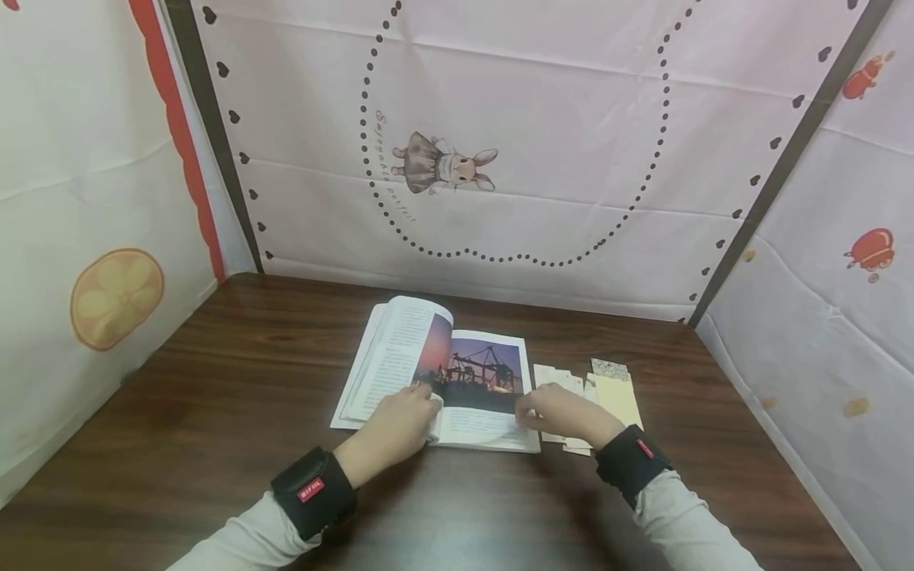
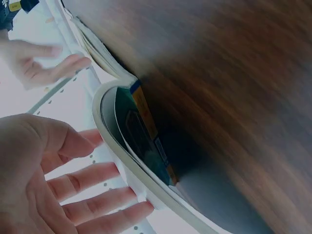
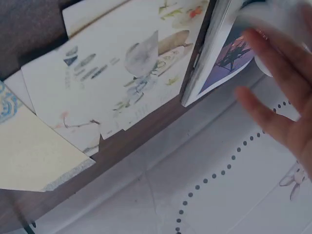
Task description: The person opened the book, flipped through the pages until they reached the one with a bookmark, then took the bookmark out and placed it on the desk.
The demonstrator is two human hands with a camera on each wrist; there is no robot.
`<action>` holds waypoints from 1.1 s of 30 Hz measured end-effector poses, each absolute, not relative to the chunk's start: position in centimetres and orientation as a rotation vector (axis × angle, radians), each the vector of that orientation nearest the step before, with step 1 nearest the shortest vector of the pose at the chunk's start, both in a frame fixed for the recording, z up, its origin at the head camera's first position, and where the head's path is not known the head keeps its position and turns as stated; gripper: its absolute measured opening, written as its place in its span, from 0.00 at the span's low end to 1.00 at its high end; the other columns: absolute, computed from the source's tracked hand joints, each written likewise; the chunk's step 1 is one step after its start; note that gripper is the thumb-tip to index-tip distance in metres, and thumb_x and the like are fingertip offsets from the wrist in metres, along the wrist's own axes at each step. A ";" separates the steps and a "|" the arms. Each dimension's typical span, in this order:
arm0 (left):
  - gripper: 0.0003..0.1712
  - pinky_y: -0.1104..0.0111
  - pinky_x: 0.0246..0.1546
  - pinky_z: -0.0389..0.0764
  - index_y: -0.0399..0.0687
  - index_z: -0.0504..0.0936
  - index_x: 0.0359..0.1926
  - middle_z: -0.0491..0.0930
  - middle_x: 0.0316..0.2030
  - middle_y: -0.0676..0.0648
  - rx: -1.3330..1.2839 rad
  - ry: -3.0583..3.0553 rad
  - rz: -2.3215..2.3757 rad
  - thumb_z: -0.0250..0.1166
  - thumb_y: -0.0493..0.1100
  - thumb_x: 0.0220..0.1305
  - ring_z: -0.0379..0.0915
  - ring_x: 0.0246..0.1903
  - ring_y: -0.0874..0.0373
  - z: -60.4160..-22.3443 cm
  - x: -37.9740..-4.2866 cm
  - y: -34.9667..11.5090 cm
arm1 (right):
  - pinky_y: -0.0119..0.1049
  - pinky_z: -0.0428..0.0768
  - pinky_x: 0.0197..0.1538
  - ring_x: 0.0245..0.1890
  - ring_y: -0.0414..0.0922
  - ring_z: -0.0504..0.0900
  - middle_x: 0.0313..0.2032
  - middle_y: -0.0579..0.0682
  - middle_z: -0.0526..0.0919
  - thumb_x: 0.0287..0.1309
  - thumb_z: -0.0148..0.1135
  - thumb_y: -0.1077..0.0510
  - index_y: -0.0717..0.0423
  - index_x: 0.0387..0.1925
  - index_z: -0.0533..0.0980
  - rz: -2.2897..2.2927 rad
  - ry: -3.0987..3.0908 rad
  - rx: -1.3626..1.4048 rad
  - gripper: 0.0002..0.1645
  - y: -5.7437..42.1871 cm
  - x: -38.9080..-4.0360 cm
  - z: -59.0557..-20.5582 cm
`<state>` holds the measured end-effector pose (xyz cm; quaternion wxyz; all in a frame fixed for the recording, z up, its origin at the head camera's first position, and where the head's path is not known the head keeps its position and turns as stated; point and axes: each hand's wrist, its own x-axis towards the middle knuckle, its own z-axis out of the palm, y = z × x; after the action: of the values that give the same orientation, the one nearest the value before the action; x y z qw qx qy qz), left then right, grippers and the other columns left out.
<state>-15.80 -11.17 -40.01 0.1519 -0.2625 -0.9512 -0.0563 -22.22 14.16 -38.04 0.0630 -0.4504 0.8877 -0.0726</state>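
An open book (image 1: 403, 349) lies on the table, its right page carrying a photo of cranes at dusk. Its left-hand pages curve up from the spine. My left hand (image 1: 393, 428) is at the lower middle of the book; in the left wrist view its extended fingers (image 2: 105, 202) touch the curved pages. Over the right page's outer edge is my right hand (image 1: 564, 408). In the right wrist view, that hand (image 3: 287, 92) has its fingers spread and partly blurred, with nothing gripped between them.
Illustrated paper cards (image 3: 122, 73) overlap to the right of the book, alongside a pale yellow slip (image 1: 617, 396) with a patterned end. The dark wooden table (image 1: 236, 381) is bordered by printed cloth walls (image 1: 543, 159) at the back and sides.
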 end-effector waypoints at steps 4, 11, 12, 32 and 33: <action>0.13 0.59 0.26 0.82 0.39 0.81 0.32 0.79 0.29 0.42 -0.689 -2.773 -0.207 0.62 0.43 0.46 0.74 0.29 0.50 -40.0 -15.8 -11.0 | 0.45 0.79 0.43 0.28 0.39 0.79 0.27 0.48 0.86 0.46 0.64 0.61 0.55 0.30 0.81 -0.192 2.806 -1.504 0.05 13.5 -22.4 -37.2; 0.29 0.58 0.21 0.81 0.38 0.81 0.25 0.78 0.27 0.41 -0.623 -2.751 -0.164 0.66 0.62 0.42 0.73 0.25 0.48 -40.3 -15.6 -9.9 | 0.44 0.77 0.45 0.32 0.40 0.79 0.27 0.46 0.86 0.46 0.65 0.59 0.53 0.28 0.80 -0.299 2.977 -1.829 0.04 12.0 -21.5 -35.6; 0.28 0.58 0.22 0.81 0.38 0.81 0.24 0.79 0.26 0.41 -0.638 -2.721 -0.129 0.67 0.61 0.41 0.73 0.24 0.48 -40.4 -15.7 -9.7 | 0.44 0.77 0.45 0.34 0.41 0.79 0.28 0.47 0.86 0.46 0.65 0.60 0.53 0.28 0.80 -0.325 2.991 -1.894 0.04 11.8 -21.3 -35.4; 0.62 0.56 0.30 0.83 0.54 0.33 0.69 0.51 0.63 0.26 -0.288 -2.554 -0.847 0.66 0.29 0.43 0.68 0.48 0.36 -39.5 -16.9 -10.8 | 0.50 0.76 0.51 0.45 0.52 0.77 0.46 0.60 0.81 0.42 0.69 0.54 0.64 0.51 0.72 -0.267 2.809 -0.982 0.33 12.9 -20.1 -37.7; 0.64 0.50 0.41 0.80 0.58 0.33 0.69 0.39 0.66 0.27 -0.316 -2.553 -0.759 0.67 0.29 0.41 0.56 0.56 0.31 -39.5 -17.0 -11.0 | 0.50 0.76 0.51 0.45 0.52 0.76 0.46 0.60 0.81 0.40 0.70 0.54 0.65 0.51 0.71 -0.266 2.784 -0.978 0.34 12.9 -20.0 -38.0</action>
<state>-16.98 -10.96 -39.49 0.2276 -0.1147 -0.9268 -0.2757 -20.01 12.91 -37.98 0.0895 -0.3287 0.9359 -0.0895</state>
